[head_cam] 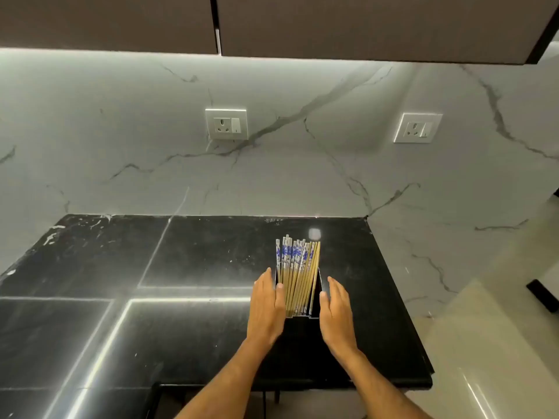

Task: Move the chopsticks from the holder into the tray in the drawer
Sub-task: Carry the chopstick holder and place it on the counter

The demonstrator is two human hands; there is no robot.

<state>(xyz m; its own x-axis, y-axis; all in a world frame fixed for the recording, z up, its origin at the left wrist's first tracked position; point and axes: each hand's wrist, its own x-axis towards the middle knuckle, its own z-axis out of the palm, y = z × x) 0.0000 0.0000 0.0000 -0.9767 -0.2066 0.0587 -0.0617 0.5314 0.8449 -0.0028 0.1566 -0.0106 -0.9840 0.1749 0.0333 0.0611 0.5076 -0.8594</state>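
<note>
My two bare forearms reach in from the bottom edge. My left hand (pixel 266 306) and right hand (pixel 335 313) flank the black open-topped rectangular holder (pixel 314 300), fingers straight, gripping nothing; whether the palms touch its walls, I cannot tell. Bamboo chopsticks with blue-and-white patterned tops (pixel 298 273) stand bunched inside. The holder sits near the right end of the glossy black stone countertop (pixel 151 297), with bare counter to its left.

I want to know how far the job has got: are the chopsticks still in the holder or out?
In. The chopsticks stand bunched in the black holder, tops fanned above its rim.
</note>
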